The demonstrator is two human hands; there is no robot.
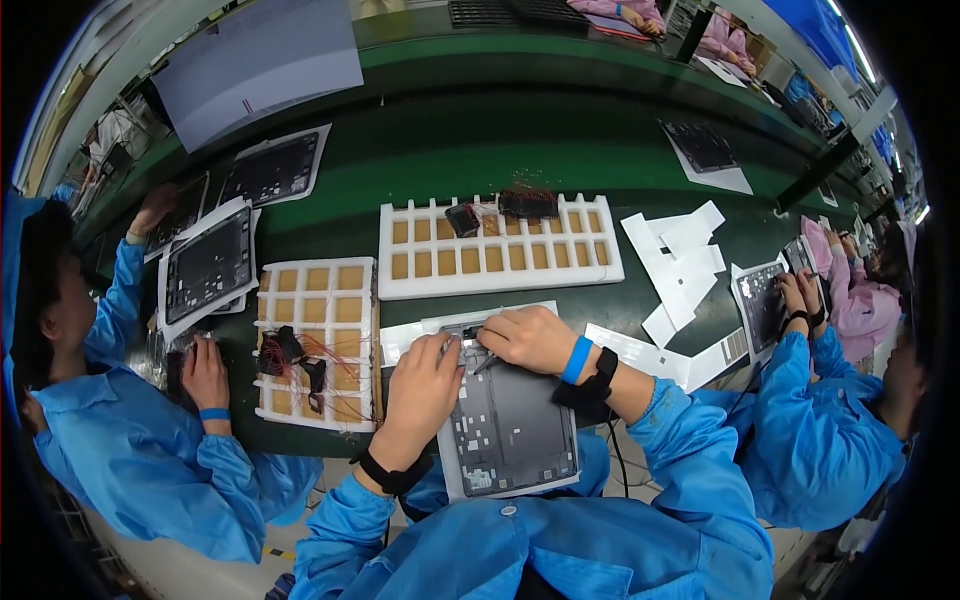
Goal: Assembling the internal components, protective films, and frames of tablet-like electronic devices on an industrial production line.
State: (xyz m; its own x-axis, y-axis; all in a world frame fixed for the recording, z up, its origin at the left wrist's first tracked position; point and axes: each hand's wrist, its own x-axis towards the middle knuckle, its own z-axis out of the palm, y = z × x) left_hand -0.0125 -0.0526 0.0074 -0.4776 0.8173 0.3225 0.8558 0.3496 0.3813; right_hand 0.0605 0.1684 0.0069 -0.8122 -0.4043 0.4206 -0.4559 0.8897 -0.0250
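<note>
A dark grey tablet housing (512, 425) lies on a white sheet at the table's front edge, its inner side up, with small white pads along the left. My left hand (425, 388) is closed at the housing's upper left edge, its bent fingertips pressed against it. Reaching across the top edge, my right hand (532, 340) has its fingers pinched together close to the left fingertips. A small dark piece shows below those fingers, and what they grip is mostly hidden. Each wrist wears a black band; the right one also has a blue band.
White foam trays with compartments stand behind (500, 286) and at left (318, 424), holding small black parts with red wires. White cut sheets (675, 260) lie to the right. Co-workers in blue sit close on both sides, with more tablet housings (210, 262) near them.
</note>
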